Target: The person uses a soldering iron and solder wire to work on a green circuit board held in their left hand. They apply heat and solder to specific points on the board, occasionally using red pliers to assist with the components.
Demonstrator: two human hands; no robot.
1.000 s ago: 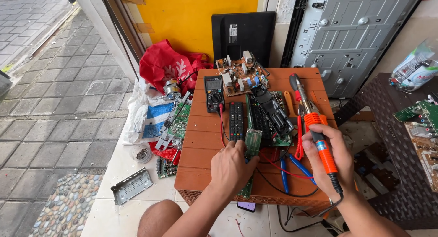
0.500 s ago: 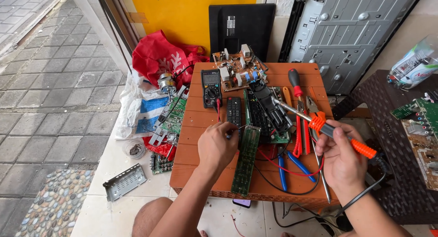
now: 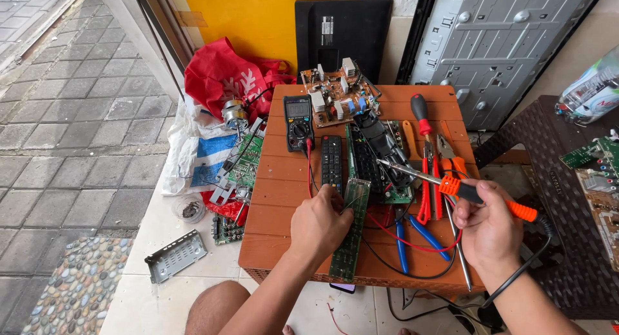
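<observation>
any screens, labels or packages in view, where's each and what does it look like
Meter screen: small grey rectangle on the black meter, table's back left.
Monitor label: small pale sticker on the black panel against the wall.
Red bag: crumpled, white print, floor left of the table.
Clear packet: green and white, far right.

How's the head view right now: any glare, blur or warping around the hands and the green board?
Head view: even daylight, soft shadows, no strong glare on the orange table. The left hand on the green circuit board and the right hand holding the soldering iron look sharp. Wide-angle bending shows towards the edges.
</observation>
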